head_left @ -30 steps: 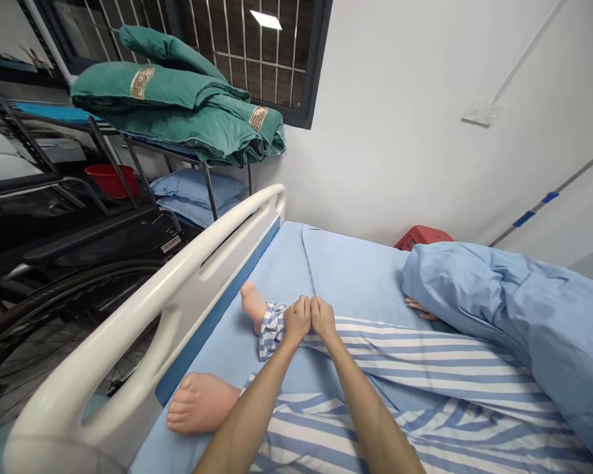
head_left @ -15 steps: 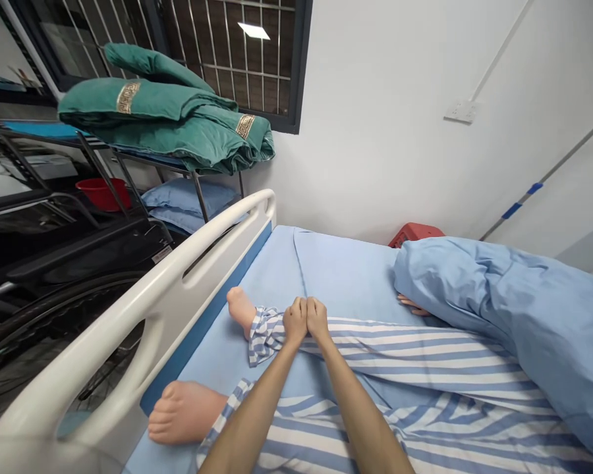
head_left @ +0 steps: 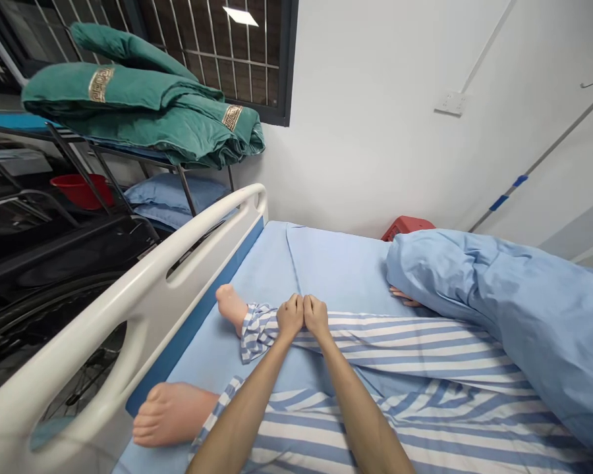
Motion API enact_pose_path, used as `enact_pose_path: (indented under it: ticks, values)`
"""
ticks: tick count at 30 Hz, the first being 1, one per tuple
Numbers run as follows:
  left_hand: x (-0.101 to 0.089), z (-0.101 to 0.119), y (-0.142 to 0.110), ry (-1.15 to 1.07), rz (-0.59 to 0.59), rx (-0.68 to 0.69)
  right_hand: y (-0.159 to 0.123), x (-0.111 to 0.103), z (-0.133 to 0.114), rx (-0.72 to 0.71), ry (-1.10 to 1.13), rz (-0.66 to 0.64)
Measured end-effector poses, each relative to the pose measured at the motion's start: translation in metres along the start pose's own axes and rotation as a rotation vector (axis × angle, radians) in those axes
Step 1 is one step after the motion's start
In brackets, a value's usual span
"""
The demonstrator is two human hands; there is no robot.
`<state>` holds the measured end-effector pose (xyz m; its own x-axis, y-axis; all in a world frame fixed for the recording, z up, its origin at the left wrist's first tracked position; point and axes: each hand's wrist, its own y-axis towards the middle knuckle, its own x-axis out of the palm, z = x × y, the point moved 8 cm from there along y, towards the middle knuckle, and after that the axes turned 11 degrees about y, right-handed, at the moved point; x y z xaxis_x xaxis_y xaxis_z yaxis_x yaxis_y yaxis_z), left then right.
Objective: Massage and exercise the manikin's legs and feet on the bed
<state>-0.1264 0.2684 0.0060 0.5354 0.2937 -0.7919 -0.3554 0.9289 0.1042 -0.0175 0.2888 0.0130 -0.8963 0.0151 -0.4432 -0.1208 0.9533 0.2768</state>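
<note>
Side by side, my left hand and my right hand are closed on the striped trouser leg of the far leg, near the shin. Their knuckles face up, and the fingertips are hidden under the hands. The far foot sticks out of the bunched cuff, left of my hands. Closer to me lies the near leg in the same blue-and-white striped trousers, with its bare foot toward the bed's end. My forearms cross over this near leg.
A white bed end board stands beyond the feet. A blue quilt covers the lying figure's upper part, with fingers showing at its edge. Green folded bedding is on a rack, a wheelchair beside the bed.
The view has shifted slightly, so the scene sits a little further left. My hands keep their place on the trouser leg, and the legs look unmoved.
</note>
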Motion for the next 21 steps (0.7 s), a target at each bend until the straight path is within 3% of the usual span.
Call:
enact_pose_path:
  ticks: [5, 8, 12, 17, 21]
  values:
    - [-0.004, 0.029, 0.005, -0.14, 0.057, 0.03, 0.005, -0.008, 0.014, 0.047, 0.324, 0.112]
    - [-0.001, 0.036, 0.002, -0.193, 0.091, -0.007, 0.008, -0.012, 0.019, 0.074, 0.419, 0.163]
    - [0.005, 0.027, -0.004, -0.148, 0.097, -0.048, 0.009, -0.013, 0.011, 0.062, 0.309, 0.164]
    - [0.012, 0.021, -0.002, -0.163, 0.039, -0.025, 0.014, -0.022, -0.012, -0.068, -0.036, -0.01]
    - [0.016, 0.022, -0.002, -0.198, 0.044, -0.022, 0.008, -0.036, -0.002, -0.049, -0.028, 0.008]
